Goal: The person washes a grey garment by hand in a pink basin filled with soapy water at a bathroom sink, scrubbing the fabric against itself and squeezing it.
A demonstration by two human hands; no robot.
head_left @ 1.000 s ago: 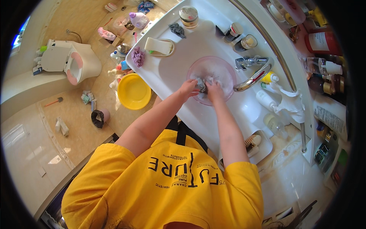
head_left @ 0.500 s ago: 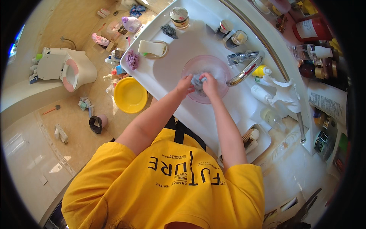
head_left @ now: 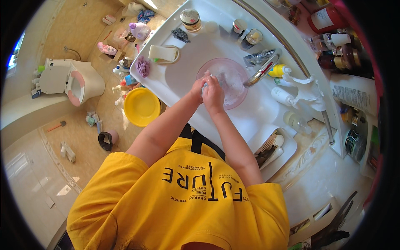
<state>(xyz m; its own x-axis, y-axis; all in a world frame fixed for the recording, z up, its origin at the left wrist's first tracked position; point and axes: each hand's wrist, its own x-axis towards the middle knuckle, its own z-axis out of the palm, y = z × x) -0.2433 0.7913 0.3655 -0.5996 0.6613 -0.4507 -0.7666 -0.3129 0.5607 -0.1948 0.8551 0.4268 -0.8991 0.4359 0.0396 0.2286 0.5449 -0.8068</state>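
i have both hands together, left hand (head_left: 198, 88) and right hand (head_left: 213, 96) clamped on a grey-blue cloth (head_left: 204, 86). only a sliver of cloth shows between the fingers; rest hidden. they're at the near-left rim of a pink basin (head_left: 243, 97), foamy water (head_left: 229, 76) in it to the right of the hands. basin sits in a white sink (head_left: 179, 79). chrome faucet (head_left: 266, 71) is right of the hands, spout end by the basin's rim. beyond the hands, to the left: white block (head_left: 162, 53) on a dish, purple puff (head_left: 142, 66) beside it. farther off, dark scrubber (head_left: 181, 35) near a jar (head_left: 191, 21). yellow basin (head_left: 141, 107) is left of the hands, outside the sink. past the faucet, to the right: yellow bottle (head_left: 278, 71), white bottle (head_left: 282, 96).
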